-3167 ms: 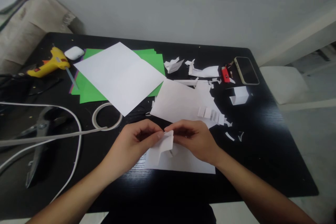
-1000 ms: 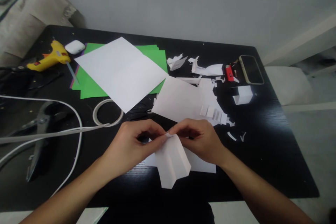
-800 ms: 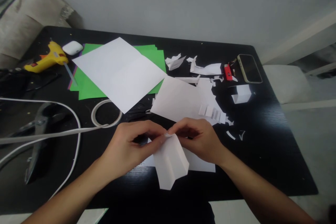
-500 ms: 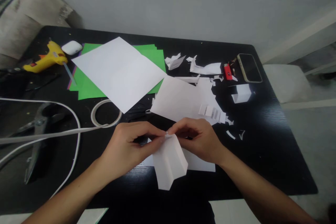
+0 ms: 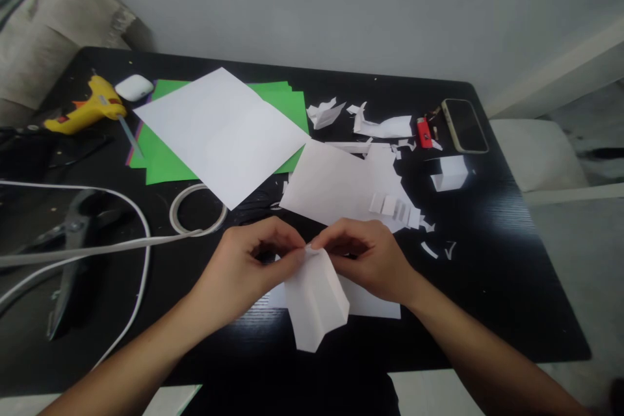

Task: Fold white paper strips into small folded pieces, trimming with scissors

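Both my hands pinch the top edge of a folded white paper piece [image 5: 316,302] that hangs toward me over the black table [image 5: 487,286]. My left hand [image 5: 248,266] grips it from the left with thumb and fingers closed. From the right, my right hand [image 5: 368,260] pinches the same edge. Under the hands lies a flat white sheet [image 5: 375,305]. Another white sheet [image 5: 336,185] with cut tabs lies just beyond my fingers.
A large white sheet [image 5: 221,133] covers green paper [image 5: 166,162] at the back left. A yellow glue gun [image 5: 85,107], a white case [image 5: 135,87], pliers [image 5: 68,240] and a white cable [image 5: 121,247] lie left. Paper scraps [image 5: 383,127], a red lighter [image 5: 423,132], a phone [image 5: 464,125] sit right.
Since 3.2 s ago the small folded piece has opened downward into a longer hanging shape. Over the last second my hands have barely shifted.
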### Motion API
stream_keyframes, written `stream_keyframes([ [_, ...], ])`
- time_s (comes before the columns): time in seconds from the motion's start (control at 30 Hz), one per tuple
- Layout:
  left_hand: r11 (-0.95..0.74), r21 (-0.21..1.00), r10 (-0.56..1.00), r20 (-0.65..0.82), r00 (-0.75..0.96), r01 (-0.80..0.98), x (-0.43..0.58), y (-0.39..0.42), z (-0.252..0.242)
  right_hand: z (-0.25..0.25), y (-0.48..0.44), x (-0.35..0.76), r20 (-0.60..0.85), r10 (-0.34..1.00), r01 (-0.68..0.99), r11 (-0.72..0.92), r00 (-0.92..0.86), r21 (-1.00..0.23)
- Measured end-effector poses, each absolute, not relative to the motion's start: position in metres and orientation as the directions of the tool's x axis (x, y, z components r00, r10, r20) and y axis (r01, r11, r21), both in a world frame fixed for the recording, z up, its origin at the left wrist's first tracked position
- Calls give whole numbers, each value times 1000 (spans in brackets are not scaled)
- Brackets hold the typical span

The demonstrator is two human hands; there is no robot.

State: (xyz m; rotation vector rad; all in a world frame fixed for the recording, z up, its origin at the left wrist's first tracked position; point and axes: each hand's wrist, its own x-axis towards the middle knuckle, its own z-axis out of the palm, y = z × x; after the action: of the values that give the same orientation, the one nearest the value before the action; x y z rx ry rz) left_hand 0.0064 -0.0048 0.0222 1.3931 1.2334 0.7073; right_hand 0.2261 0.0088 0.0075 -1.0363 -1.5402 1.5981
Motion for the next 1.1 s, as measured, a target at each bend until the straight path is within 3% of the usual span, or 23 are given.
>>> stream_keyframes([
  [0.17, 181, 936, 904, -279, 324, 300, 5, -4, 24, 7, 9, 226, -98, 886, 60, -79, -453, -995],
  [0.73, 175, 927, 909, -282, 307, 332, 4, -5, 20, 5, 9, 224, -144, 878, 7, -158, -457, -987],
  [0.97, 151, 937, 912, -256, 322, 316, 5, -4, 20, 6, 10, 225, -35, 866, 25, -26, -499, -999],
  [1.1, 148, 936, 909, -256, 329, 321, 5, -5, 21, 7, 10, 227, -68, 845, 38, -56, -530, -998],
])
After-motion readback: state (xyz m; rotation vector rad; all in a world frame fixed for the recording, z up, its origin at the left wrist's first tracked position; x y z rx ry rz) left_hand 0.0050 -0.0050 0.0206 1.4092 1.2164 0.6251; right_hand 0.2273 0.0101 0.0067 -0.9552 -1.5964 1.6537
